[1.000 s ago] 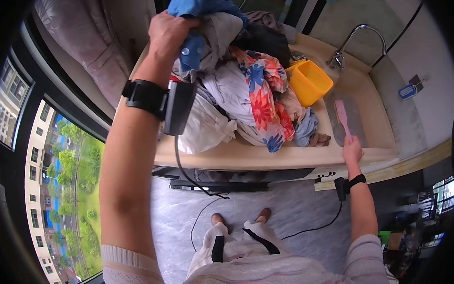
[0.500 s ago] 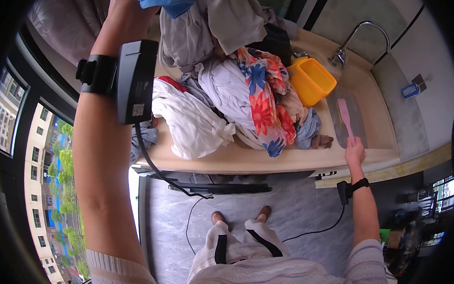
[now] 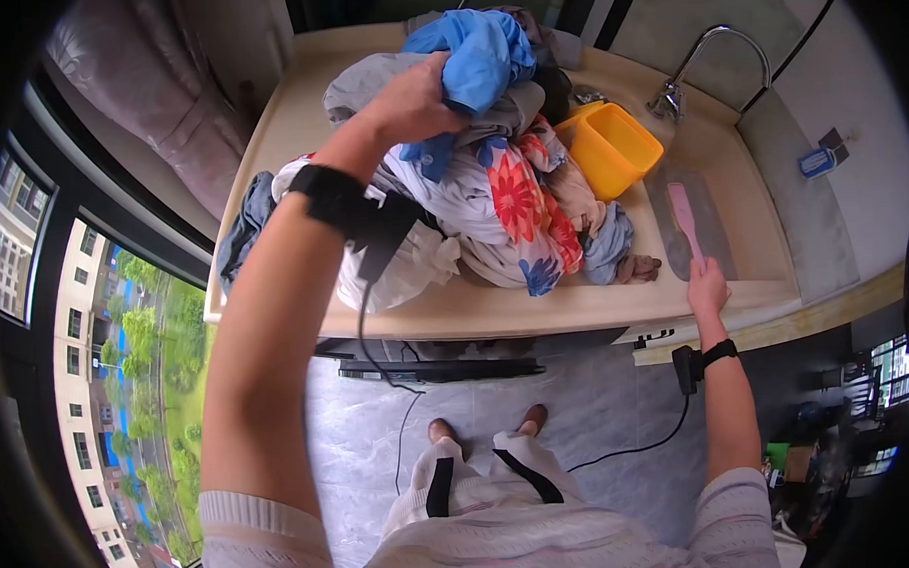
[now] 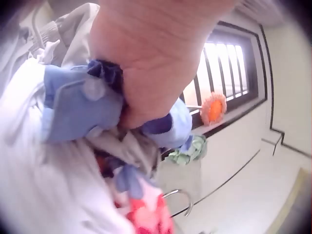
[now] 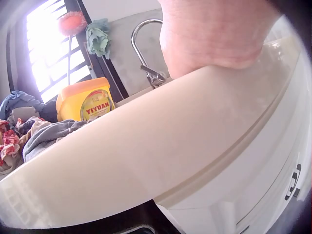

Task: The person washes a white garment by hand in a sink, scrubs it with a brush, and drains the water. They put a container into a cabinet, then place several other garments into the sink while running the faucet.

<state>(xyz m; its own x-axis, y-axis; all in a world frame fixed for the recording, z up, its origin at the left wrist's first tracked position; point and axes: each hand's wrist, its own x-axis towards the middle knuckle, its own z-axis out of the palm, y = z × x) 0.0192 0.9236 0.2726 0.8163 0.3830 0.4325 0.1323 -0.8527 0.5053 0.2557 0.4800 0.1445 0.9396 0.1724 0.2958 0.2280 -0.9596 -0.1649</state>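
Observation:
A heap of mixed clothes (image 3: 497, 205) lies on the beige counter (image 3: 279, 148). My left hand (image 3: 416, 97) is on top of the heap and grips a blue garment (image 3: 478, 49) together with grey cloth. In the left wrist view the left hand (image 4: 151, 58) has its fingers curled into the blue garment (image 4: 78, 105). My right hand (image 3: 708, 288) rests on the counter's front rim (image 5: 146, 161), just below the handle of a pink brush (image 3: 685, 217) that lies in the sink. In the right wrist view, the right hand (image 5: 214, 34) presses on that rim.
A yellow tub (image 3: 614, 149) stands beside the heap, with a faucet (image 3: 702, 62) behind it. A curtain (image 3: 151, 83) and a window are on the left. Cables run across the grey floor (image 3: 590, 409) by my feet.
My left hand lifted the blue garment high above the heap, then came back down onto the top of the pile. The right hand stayed on the rim.

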